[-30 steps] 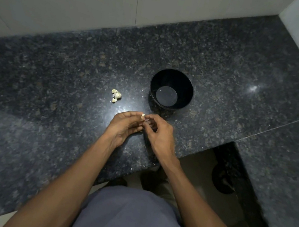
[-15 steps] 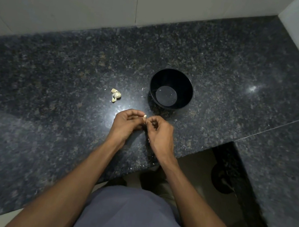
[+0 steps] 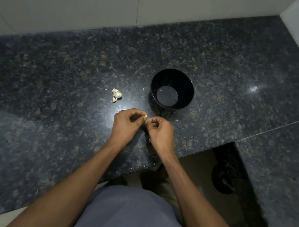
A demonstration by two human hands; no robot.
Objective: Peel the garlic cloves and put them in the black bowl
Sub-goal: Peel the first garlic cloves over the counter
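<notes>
- I see one garlic clove (image 3: 145, 117) pinched at the fingertips of the left hand (image 3: 125, 124), held just above the counter (image 3: 49, 85) and in front of the black bowl (image 3: 172, 88).
- The right hand (image 3: 159, 133) is curled, its grip meeting the clove from the other side; thumb and forefinger pinch at it.
- The bowl stands upright, with only tiny pale flecks inside.
- To its left a small heap of cloves (image 3: 117, 95) lies on the counter, well apart from my hands.
- Bits of skin (image 3: 149, 140) dot the counter.
</notes>
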